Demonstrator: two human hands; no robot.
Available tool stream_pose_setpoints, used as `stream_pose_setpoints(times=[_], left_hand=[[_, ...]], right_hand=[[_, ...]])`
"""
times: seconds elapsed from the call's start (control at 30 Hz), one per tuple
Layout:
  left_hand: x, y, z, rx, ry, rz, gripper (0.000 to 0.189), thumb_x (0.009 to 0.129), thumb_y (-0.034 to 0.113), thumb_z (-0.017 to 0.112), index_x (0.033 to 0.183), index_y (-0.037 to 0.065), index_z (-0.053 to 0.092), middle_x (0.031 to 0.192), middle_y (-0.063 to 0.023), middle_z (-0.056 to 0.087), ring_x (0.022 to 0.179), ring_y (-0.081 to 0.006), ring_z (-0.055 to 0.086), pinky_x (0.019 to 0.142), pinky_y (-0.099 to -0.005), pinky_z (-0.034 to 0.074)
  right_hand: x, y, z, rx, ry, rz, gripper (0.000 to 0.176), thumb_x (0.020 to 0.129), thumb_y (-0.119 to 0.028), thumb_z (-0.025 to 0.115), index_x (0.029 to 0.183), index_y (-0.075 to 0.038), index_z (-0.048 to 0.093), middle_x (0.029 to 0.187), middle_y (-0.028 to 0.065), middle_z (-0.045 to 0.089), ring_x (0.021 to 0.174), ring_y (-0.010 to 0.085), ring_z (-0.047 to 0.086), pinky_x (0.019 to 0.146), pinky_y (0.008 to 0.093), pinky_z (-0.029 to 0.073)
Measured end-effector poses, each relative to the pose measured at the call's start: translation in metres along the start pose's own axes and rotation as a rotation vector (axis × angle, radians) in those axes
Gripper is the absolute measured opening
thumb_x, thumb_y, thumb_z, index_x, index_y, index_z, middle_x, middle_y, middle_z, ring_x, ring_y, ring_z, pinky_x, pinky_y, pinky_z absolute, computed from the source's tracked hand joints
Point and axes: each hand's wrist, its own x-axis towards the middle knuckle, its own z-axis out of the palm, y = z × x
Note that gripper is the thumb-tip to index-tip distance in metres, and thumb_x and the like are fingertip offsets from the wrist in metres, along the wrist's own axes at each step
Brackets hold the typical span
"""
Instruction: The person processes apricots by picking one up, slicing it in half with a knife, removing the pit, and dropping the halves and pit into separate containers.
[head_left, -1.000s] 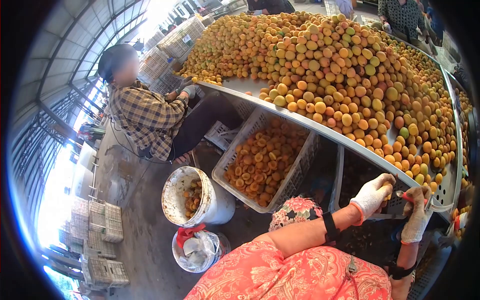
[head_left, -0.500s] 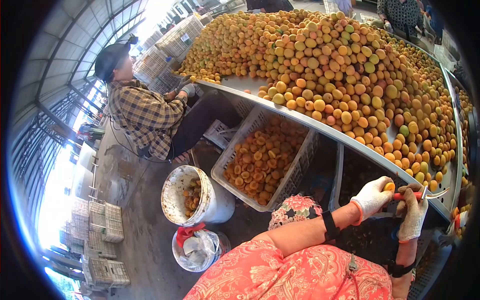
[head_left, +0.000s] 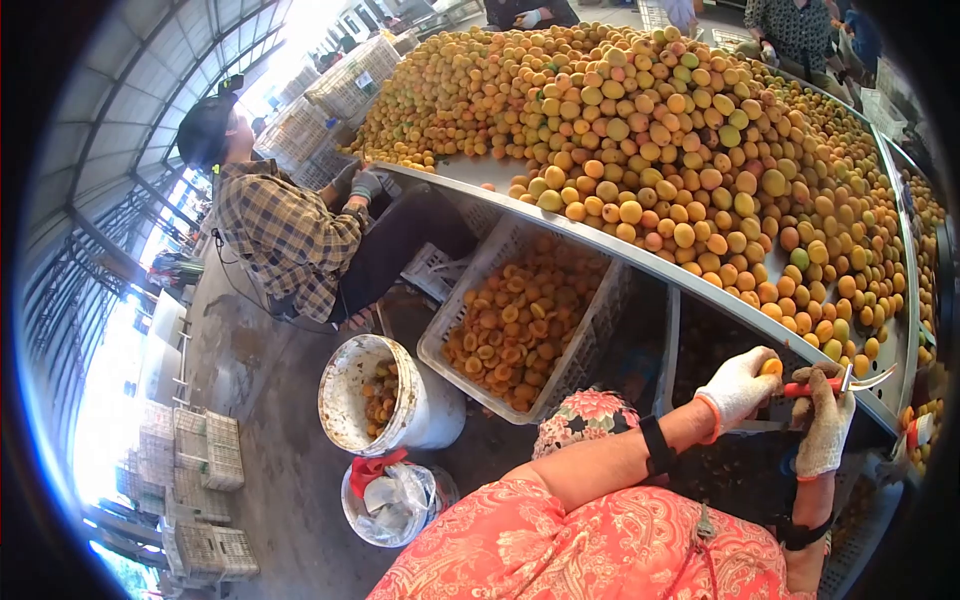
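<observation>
My left hand (head_left: pixel 741 388), in a white glove with an orange cuff, pinches an apricot (head_left: pixel 771 368) at its fingertips, near the table's front edge. Close by on the right, my right hand (head_left: pixel 826 428), in a soiled glove, is wrapped round red-handled shears (head_left: pixel 800 389) whose curved metal jaws point away to the right. The fingers partly cover the handle. A big heap of whole apricots (head_left: pixel 640 120) lies on the metal table (head_left: pixel 480 172) beyond my hands. Opened apricot halves fill a plastic crate (head_left: pixel 433 345) below the table edge.
A white bucket (head_left: pixel 432 405) with some fruit pieces stands left of the crate. A smaller bucket (head_left: pixel 355 510) holds a clear plastic bag and red cloth. A co-worker in a checked shirt (head_left: pixel 290 235) sits at the left; other people stand behind the heap. Stacked crates (head_left: pixel 205 445) are far left.
The view has shifted slightly. My hands keep nearly the same place, and the apricot looks slightly turned. The co-worker's gloved hands have shifted, and a far person's hands now show.
</observation>
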Motion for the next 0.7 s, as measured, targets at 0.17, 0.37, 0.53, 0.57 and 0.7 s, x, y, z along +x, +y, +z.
stream_pose_setpoints(times=[0.17,0.37,0.53,0.57,0.7], left_hand=[[0.005,-0.008,-0.009,0.015,0.047,0.061,0.024,0.091,0.016,0.061,0.113,0.009,0.059,0.079,-0.0033,0.060,0.063,-0.0124,0.055,0.051,-0.0279,0.045],[-0.008,0.007,-0.025,0.032,0.143,0.116,0.035,0.086,0.014,0.058,0.120,0.005,0.060,0.080,-0.0053,0.060,0.053,-0.0126,0.056,0.045,-0.0259,0.042],[-0.048,0.046,-0.030,-0.053,0.223,0.219,0.033,0.087,0.012,0.057,0.118,0.004,0.059,0.080,-0.0061,0.062,0.052,-0.0138,0.057,0.045,-0.0262,0.043],[-0.054,0.053,-0.035,-0.114,0.233,0.285,0.029,0.088,0.011,0.058,0.116,0.003,0.060,0.080,-0.0060,0.062,0.053,-0.0150,0.057,0.047,-0.0269,0.044],[-0.095,0.085,-0.089,-0.043,0.297,0.473,0.019,0.093,0.009,0.061,0.112,0.007,0.063,0.090,-0.0057,0.067,0.070,-0.0152,0.063,0.058,-0.0261,0.050]], right_hand=[[-0.013,-0.016,-0.005,-0.023,0.020,0.021,0.018,0.097,-0.021,0.061,0.098,-0.003,0.063,0.079,0.0062,0.067,0.046,0.0050,0.043,0.041,0.0216,0.032],[-0.042,-0.041,-0.022,-0.027,0.000,-0.080,0.020,0.096,-0.018,0.063,0.107,-0.002,0.060,0.088,0.0116,0.070,0.051,0.0075,0.051,0.045,0.0214,0.039],[-0.069,-0.058,-0.021,-0.029,0.006,-0.110,0.018,0.095,-0.018,0.063,0.104,-0.002,0.062,0.086,0.0116,0.070,0.051,0.0070,0.051,0.046,0.0206,0.039],[-0.075,-0.062,-0.020,-0.037,0.008,-0.120,0.017,0.095,-0.017,0.063,0.102,-0.002,0.063,0.085,0.0113,0.070,0.051,0.0065,0.050,0.046,0.0202,0.039],[-0.091,-0.078,-0.016,-0.019,-0.013,-0.171,0.017,0.095,-0.016,0.061,0.091,0.000,0.066,0.077,0.0074,0.069,0.050,0.0047,0.048,0.045,0.0206,0.037]])
